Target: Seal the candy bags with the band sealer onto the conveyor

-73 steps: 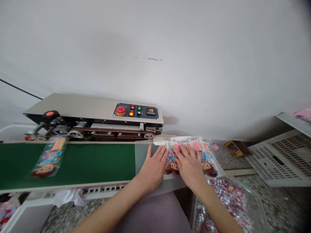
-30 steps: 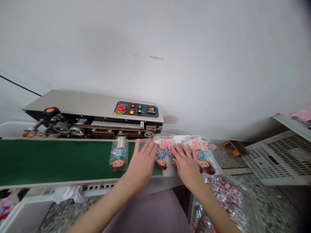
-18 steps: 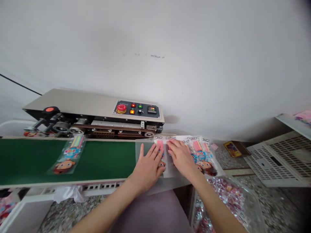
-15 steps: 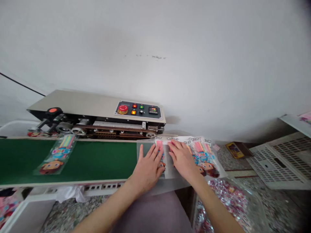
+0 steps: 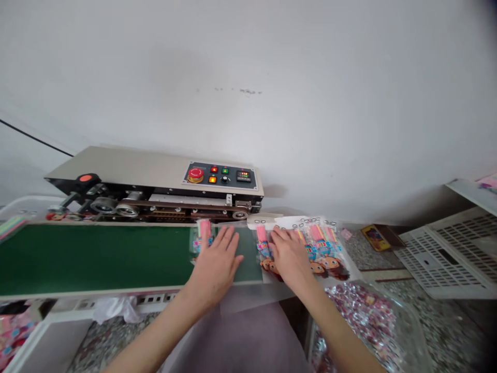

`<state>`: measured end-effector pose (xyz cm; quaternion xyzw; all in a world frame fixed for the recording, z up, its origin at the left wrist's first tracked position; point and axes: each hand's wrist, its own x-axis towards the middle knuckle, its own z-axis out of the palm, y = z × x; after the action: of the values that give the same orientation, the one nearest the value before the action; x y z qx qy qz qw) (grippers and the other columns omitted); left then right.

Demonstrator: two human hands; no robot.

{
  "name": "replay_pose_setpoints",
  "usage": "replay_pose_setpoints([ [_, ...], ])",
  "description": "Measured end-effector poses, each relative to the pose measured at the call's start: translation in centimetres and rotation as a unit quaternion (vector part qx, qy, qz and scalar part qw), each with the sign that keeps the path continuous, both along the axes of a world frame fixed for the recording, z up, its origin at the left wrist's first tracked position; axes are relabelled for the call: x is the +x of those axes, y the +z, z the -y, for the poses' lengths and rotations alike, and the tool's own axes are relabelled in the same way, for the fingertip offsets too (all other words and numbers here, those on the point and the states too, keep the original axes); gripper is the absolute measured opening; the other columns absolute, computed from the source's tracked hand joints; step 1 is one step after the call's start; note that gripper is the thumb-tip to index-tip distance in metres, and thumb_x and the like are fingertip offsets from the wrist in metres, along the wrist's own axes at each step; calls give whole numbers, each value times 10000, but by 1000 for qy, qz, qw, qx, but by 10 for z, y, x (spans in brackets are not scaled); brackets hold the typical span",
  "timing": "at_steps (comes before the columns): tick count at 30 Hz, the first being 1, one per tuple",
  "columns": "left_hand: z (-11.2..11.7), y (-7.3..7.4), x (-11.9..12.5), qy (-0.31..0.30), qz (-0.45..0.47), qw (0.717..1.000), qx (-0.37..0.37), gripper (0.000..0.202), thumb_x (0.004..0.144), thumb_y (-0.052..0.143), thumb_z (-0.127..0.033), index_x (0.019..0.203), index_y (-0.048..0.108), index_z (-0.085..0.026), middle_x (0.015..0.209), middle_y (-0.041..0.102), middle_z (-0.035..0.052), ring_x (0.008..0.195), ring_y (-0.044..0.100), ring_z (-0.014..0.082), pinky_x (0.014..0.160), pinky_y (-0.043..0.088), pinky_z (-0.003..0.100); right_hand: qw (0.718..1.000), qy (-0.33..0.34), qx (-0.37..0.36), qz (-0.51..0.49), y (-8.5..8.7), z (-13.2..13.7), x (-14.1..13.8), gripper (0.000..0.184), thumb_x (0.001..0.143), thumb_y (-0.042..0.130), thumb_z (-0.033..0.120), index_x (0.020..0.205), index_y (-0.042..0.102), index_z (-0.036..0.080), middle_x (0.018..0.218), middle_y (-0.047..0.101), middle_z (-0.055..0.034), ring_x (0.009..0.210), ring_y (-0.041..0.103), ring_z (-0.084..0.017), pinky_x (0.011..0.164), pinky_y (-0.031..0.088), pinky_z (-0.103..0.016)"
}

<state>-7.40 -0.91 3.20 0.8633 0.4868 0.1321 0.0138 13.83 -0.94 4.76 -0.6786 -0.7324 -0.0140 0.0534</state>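
In the head view, the left hand (image 5: 213,267), flat and fingers spread, gripping nothing, partly covers a clear plastic packet of pink sticks (image 5: 197,242) on the green fabric belt (image 5: 116,259); the right hand (image 5: 292,259), palm down, ungripping, overlaps clear cartoon-headed packets (image 5: 319,243).

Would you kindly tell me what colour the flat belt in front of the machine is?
The belt is dark green; it shows in the head view.

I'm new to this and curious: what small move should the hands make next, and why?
Probably lift the left hand clear of the packet it partly covers: that packet lies on the green belt, with more packets by the right hand.
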Motion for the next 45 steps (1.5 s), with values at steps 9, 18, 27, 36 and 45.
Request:
replay_pose_setpoints([
  [9,6,-16,68,-129,9,991,-34,549,1065,250,-379,1534,350,-113,1613,323,132,1510,261,297,1194,139,681,997,56,28,-35,-1,-8,13,459,954,378,94,1345,599,192,1419,596,-60,1254,462,-266,1015,370,-418],
  [18,-3,-16,40,-176,22,982,-59,535,1058,231,-287,1573,246,-144,1648,243,114,1547,115,282,1188,86,699,982,131,-17,-132,5,-51,-2,393,873,404,15,1001,728,197,1032,648,-70,1020,521,-204,906,441,-333],
  [27,-1,-13,53,-95,17,994,-51,478,1049,342,-386,1458,470,-174,1609,349,112,1509,262,294,1187,128,703,994,3,110,-19,-17,33,26,377,995,415,233,1298,615,130,1249,646,-154,1156,524,-312,967,439,-474],
  [36,-11,-19,3,-40,-21,999,-23,490,1026,326,-253,1504,427,-225,1598,372,89,1488,316,303,1165,113,736,997,36,63,-24,-16,34,-4,457,984,461,217,1437,518,231,1496,525,-72,1257,492,-280,1051,376,-480],
  [45,8,5,19,-97,5,994,-50,483,1056,314,-345,1492,449,-187,1568,417,83,1473,348,298,1203,71,692,997,25,59,-43,-15,29,-9,440,990,462,235,1422,531,194,1474,549,-73,1263,474,-279,1062,338,-457],
])
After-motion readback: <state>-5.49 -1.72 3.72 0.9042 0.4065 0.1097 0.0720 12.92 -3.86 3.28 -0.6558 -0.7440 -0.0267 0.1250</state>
